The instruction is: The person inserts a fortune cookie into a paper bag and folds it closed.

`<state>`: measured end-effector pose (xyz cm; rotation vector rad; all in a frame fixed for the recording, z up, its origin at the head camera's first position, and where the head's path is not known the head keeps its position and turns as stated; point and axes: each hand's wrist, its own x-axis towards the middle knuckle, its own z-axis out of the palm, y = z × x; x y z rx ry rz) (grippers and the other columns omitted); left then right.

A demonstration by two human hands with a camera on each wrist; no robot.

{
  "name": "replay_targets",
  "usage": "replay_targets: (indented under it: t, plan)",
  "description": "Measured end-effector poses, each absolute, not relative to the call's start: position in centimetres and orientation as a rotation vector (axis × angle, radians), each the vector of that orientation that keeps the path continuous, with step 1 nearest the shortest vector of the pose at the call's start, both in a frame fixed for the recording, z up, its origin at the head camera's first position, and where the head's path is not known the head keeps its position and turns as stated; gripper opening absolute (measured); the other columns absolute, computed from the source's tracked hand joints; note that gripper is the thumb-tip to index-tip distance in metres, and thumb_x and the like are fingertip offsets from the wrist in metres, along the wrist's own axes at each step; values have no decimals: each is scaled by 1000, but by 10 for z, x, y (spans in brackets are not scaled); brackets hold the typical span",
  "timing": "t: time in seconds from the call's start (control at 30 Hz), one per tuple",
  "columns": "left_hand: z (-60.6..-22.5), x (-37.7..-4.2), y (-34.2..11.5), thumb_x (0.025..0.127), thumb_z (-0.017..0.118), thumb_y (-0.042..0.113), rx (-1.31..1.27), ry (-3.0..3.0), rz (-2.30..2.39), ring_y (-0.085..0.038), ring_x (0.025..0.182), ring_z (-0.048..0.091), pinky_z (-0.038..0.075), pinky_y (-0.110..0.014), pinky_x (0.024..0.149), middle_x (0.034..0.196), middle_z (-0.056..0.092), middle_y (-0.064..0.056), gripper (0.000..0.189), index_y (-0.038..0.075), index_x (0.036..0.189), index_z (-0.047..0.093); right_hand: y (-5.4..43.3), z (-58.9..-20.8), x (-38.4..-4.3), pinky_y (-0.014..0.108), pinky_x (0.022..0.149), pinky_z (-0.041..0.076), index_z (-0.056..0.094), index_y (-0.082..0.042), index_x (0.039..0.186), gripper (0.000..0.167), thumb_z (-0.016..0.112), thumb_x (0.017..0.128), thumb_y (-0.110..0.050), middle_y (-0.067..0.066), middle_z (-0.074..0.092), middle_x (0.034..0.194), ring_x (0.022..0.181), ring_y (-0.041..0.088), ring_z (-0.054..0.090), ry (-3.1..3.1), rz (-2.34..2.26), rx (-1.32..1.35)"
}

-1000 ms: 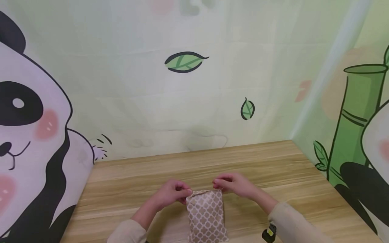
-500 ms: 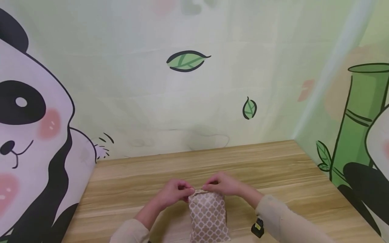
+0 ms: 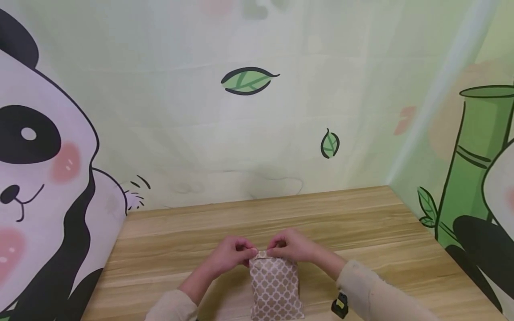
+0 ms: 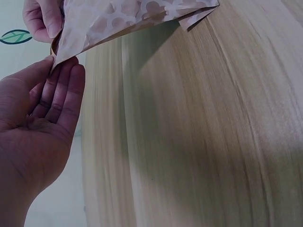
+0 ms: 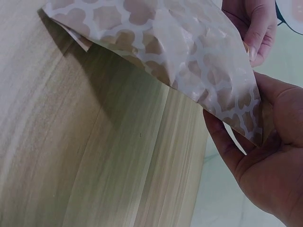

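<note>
A brown paper bag [image 3: 275, 285] with a white lattice pattern stands near the table's front, its top edge folded over in a narrow strip. My left hand [image 3: 229, 256] pinches the bag's top left corner between thumb and fingers; the left wrist view shows this hand [image 4: 45, 111] with the corner at its fingertips. At the top edge, right of the middle, my right hand [image 3: 295, 246] pinches the fold with its thumb in front. In the right wrist view, fingers of this hand [image 5: 270, 142] lie behind the paper [image 5: 189, 52]. What the bag contains is hidden.
The wooden table [image 3: 180, 227] runs back to a pale wall cloth [image 3: 180, 111] printed with pandas, leaves and bamboo. A small black device [image 3: 340, 306] hangs at my right sleeve [image 3: 373, 290].
My right hand has moved left from the bag's top right corner towards the middle of the top edge. The top edge is now folded over into a strip. My left hand keeps its corner.
</note>
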<state>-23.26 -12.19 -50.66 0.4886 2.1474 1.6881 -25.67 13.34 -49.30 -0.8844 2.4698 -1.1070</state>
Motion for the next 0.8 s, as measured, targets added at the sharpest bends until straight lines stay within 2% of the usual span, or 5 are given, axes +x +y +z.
replay_targets:
  t: [0.3, 0.57, 0.8]
  plan:
    - [-498, -234, -117, 101, 73, 17, 584, 2280, 1490, -12, 77, 69, 64, -32, 71, 88, 75, -2, 16, 2, 101, 78, 129, -493, -253, 22, 68, 54, 81, -11, 95, 10, 76, 100, -18, -8, 75, 85, 75, 3, 63, 2452, -1142, -931]
    - [-498, -233, -118, 102, 72, 14, 620, 2289, 1506, -12, 78, 67, 63, -31, 70, 91, 75, -6, 16, -1, 102, 78, 157, -492, -253, 29, 82, 57, 79, -3, 110, 31, 56, 112, -24, 4, 77, 101, 91, 13, 68, 2295, -1270, -824]
    - [-500, -233, -121, 102, 72, 12, 583, 2277, 1529, -11, 78, 67, 63, -31, 71, 90, 75, -6, 17, -4, 103, 77, 170, -497, -247, 25, 90, 59, 77, -1, 119, 24, 73, 102, -17, 7, 79, 110, 99, 13, 73, 2281, -1308, -835]
